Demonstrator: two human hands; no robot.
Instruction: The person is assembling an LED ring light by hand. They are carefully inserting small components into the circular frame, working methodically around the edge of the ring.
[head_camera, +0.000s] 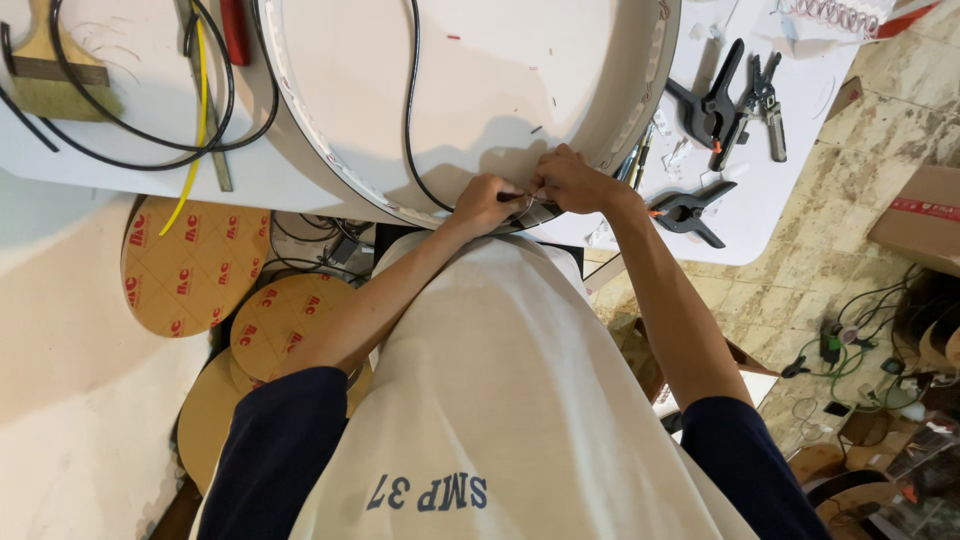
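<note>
A large white round frame lies on the white table, with a light strip lining the inside of its rim. My left hand and my right hand meet at the near edge of the rim. My left hand pinches a thin dark tool or wire end against the rim. My right hand presses the strip there with its fingertips. A black cable runs across the frame's white face down to my left hand.
Black spring clamps and pliers lie on the table to the right, another clamp nearer me. A brush, coiled black and yellow wires sit left. Brown paper-backed discs lean below. Cardboard box and cables on the tiled floor.
</note>
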